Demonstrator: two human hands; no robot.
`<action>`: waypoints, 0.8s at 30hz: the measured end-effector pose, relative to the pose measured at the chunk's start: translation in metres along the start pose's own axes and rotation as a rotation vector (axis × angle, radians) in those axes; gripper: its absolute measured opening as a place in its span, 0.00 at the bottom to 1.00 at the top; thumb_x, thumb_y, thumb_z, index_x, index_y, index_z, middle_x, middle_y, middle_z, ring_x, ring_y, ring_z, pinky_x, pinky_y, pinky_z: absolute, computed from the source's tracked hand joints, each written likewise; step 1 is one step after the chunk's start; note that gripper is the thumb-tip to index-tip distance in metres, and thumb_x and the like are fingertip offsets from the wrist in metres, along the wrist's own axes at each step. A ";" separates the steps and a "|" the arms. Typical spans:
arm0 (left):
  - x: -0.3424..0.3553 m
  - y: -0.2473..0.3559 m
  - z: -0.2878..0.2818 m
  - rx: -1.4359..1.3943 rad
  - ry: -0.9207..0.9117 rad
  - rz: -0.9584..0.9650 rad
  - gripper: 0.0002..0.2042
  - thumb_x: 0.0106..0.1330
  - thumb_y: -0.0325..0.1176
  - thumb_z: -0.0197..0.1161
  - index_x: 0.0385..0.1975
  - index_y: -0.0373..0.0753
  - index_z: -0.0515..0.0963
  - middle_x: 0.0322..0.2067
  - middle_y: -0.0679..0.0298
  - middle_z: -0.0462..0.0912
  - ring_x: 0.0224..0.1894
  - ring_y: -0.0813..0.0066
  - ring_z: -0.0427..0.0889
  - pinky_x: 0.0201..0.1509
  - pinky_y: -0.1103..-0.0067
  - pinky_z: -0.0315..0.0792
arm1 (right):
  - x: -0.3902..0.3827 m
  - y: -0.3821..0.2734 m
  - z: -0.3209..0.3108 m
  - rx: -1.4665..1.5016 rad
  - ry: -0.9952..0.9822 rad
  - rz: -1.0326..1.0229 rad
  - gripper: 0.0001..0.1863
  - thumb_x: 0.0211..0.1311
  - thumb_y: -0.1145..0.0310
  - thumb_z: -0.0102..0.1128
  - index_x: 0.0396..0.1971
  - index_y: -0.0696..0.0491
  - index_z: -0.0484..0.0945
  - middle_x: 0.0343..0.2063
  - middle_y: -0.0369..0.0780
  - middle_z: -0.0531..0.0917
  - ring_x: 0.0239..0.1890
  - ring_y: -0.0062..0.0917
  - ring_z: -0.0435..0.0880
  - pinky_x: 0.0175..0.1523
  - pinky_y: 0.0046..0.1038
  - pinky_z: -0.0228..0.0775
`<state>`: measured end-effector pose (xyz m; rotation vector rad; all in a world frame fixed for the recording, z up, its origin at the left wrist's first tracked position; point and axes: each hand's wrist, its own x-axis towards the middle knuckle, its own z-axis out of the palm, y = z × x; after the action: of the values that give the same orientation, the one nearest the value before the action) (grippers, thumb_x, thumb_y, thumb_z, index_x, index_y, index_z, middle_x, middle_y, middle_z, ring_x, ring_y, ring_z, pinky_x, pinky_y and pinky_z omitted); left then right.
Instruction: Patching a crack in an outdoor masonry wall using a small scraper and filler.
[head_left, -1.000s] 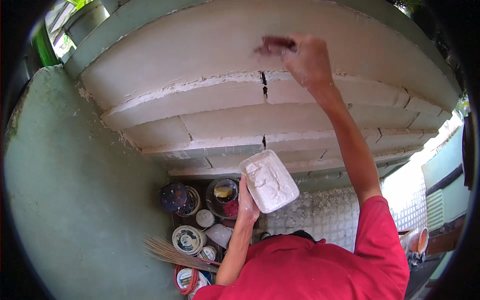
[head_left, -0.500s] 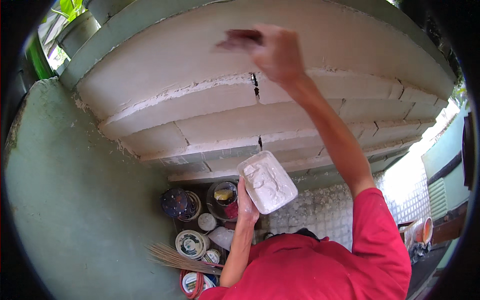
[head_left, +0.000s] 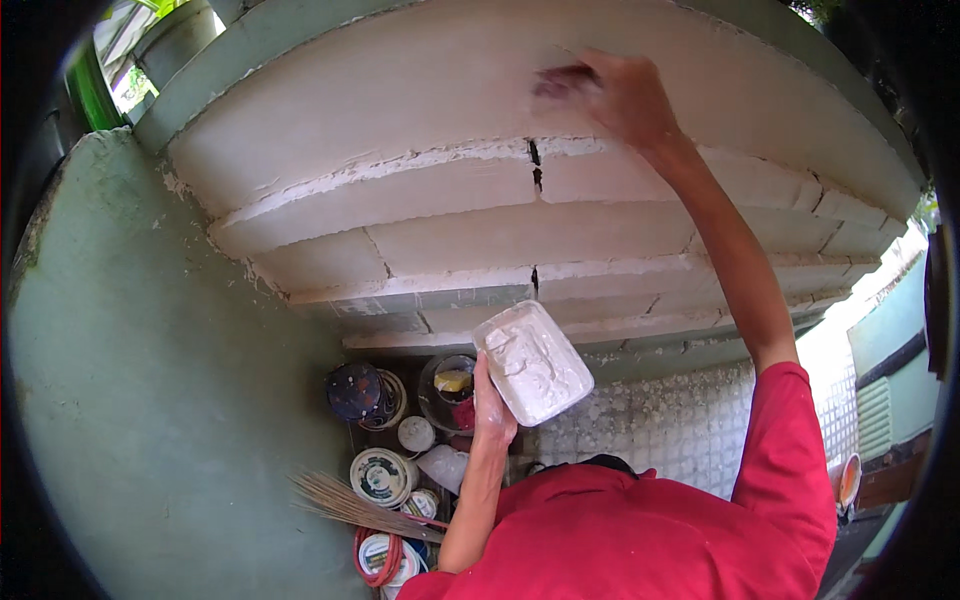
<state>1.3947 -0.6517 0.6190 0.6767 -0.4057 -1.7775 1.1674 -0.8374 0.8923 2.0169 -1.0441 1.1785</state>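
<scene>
Fingers of the right hand [head_left: 620, 95] press closed on something dark (too blurred to name) against the white block wall [head_left: 400, 120]; below, the left hand [head_left: 492, 412] grips a white rectangular plastic tub of putty [head_left: 532, 362].

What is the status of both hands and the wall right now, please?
Left hand holds white tub of filler. Right hand pressed on block wall, tool blurred. Nothing between.

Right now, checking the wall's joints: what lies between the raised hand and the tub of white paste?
Head view: pale block courses with cracked mortar joints separate right hand from tub.
</scene>
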 end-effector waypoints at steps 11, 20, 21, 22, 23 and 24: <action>-0.004 -0.001 -0.010 -0.014 0.051 0.054 0.29 0.74 0.54 0.37 0.64 0.38 0.62 0.60 0.59 0.70 0.60 0.63 0.72 0.65 0.68 0.65 | 0.025 -0.065 0.008 0.064 -0.050 -0.282 0.10 0.54 0.62 0.65 0.23 0.51 0.76 0.15 0.45 0.79 0.21 0.38 0.83 0.26 0.36 0.74; 0.001 -0.008 -0.004 0.019 0.016 0.006 0.29 0.74 0.53 0.37 0.65 0.38 0.61 0.60 0.59 0.70 0.61 0.64 0.71 0.65 0.69 0.65 | -0.063 0.043 -0.078 -0.204 -0.236 -0.110 0.10 0.54 0.64 0.66 0.21 0.51 0.74 0.16 0.44 0.79 0.22 0.39 0.82 0.28 0.38 0.74; 0.001 -0.008 -0.003 0.023 0.019 0.007 0.29 0.74 0.53 0.37 0.65 0.38 0.61 0.60 0.59 0.70 0.61 0.64 0.71 0.65 0.69 0.65 | -0.062 0.047 -0.076 -0.201 -0.234 -0.106 0.10 0.54 0.64 0.66 0.21 0.51 0.74 0.16 0.44 0.79 0.22 0.39 0.82 0.28 0.38 0.74; 0.000 -0.009 -0.001 0.017 0.026 -0.001 0.29 0.74 0.53 0.36 0.65 0.38 0.61 0.60 0.59 0.70 0.61 0.64 0.71 0.65 0.69 0.65 | -0.061 0.048 -0.073 -0.201 -0.233 -0.103 0.11 0.52 0.63 0.66 0.22 0.51 0.74 0.16 0.44 0.80 0.23 0.39 0.82 0.28 0.38 0.74; -0.001 -0.008 -0.001 0.011 0.033 -0.008 0.29 0.74 0.53 0.36 0.64 0.38 0.61 0.61 0.59 0.70 0.61 0.64 0.71 0.65 0.69 0.65 | -0.058 0.049 -0.069 -0.201 -0.232 -0.101 0.11 0.51 0.62 0.67 0.22 0.51 0.74 0.16 0.43 0.80 0.23 0.39 0.82 0.28 0.38 0.74; -0.001 -0.007 -0.003 0.011 0.037 -0.003 0.29 0.74 0.53 0.36 0.64 0.38 0.61 0.61 0.59 0.70 0.61 0.64 0.71 0.65 0.69 0.65 | -0.054 0.050 -0.063 -0.195 -0.230 -0.103 0.11 0.51 0.62 0.67 0.22 0.51 0.74 0.16 0.43 0.80 0.23 0.39 0.82 0.28 0.38 0.74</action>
<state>1.3913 -0.6482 0.6128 0.7177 -0.3898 -1.7639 1.0816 -0.7967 0.8769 2.0564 -1.1036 0.7734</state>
